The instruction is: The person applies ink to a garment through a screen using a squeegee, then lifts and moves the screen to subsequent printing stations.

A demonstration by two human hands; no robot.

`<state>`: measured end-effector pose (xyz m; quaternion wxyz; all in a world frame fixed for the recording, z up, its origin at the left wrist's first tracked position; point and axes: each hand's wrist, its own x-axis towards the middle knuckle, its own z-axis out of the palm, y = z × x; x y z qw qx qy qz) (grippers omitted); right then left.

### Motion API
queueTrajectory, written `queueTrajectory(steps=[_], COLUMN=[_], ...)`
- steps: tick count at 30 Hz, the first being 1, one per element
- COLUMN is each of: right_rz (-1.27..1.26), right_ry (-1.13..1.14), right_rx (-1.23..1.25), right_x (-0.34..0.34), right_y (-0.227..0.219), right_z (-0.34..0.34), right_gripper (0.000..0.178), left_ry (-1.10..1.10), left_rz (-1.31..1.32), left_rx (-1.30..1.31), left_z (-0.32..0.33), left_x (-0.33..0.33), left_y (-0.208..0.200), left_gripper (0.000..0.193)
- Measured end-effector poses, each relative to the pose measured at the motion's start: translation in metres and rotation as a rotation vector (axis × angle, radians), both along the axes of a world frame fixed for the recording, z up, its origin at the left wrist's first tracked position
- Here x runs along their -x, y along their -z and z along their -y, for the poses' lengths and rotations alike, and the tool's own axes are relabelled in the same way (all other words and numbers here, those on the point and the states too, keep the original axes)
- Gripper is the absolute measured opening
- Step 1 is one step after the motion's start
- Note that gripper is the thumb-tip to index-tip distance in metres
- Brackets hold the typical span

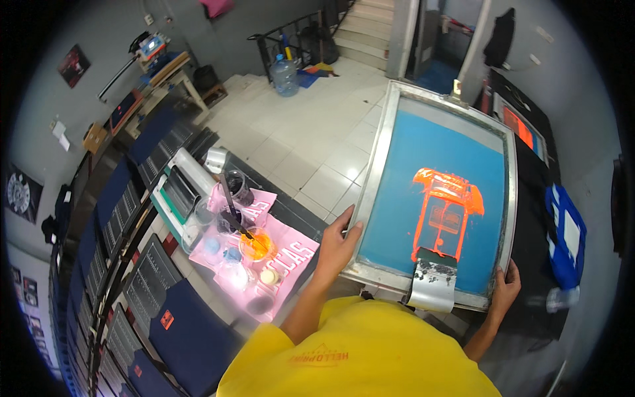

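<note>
**Two hands gripping a screen-printing frame at its near edge**

Nearest the camera, a person in a yellow shirt [357,357] is reaching forward with both forearms. The left hand [337,246] is clamping the near-left corner of the screen-printing frame [374,177], thumb lying on top of the metal rail and fingers curling under it. The right hand [505,286] is closing on the near-right corner of the same frame, fingers wrapping over the rail's outer edge. Between the two hands, a squeegee [433,283] with a metal-coloured holder is resting against the near rail, its blade touching the mesh. The frame is lying tilted, its far end toward the stairs, and its blue mesh [403,159] is carrying an orange ink print [446,205] at the centre. Under the frame's right side, a black garment [529,218] is lying on the counter [522,311], with a blue cloth [565,241] just beside it.

To the left of the left hand, a pink cloth [291,261] is covering a second work surface and bearing several ink cups; one cup of orange ink [256,245] is holding a dark stirring stick. Beyond these, a row of dark platens [178,331] is running along the left wall. Farther off, a white tiled floor [304,126] is leading to a water jug [285,75] and a staircase [367,30].
</note>
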<state>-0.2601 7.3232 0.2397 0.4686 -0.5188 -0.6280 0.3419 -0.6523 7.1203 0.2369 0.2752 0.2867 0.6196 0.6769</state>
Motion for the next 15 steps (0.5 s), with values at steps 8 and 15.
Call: queueTrajectory(steps=[8,15], right_rz=[0.079,0.056], right_ry=[-0.183,-0.414], right_rx=[-0.029,0.003], right_x=[0.080,0.173], right_y=[0.001,0.012], right_z=[-0.117,-0.190], right_gripper=[0.043,0.043], left_ry=[-0.146,-0.340], left_rz=[0.082,0.072], left_rx=[-0.023,0.001], left_z=[-0.048,-0.043], left_x=[0.046,0.078], left_y=[0.002,0.003], left_gripper=[0.059,0.062])
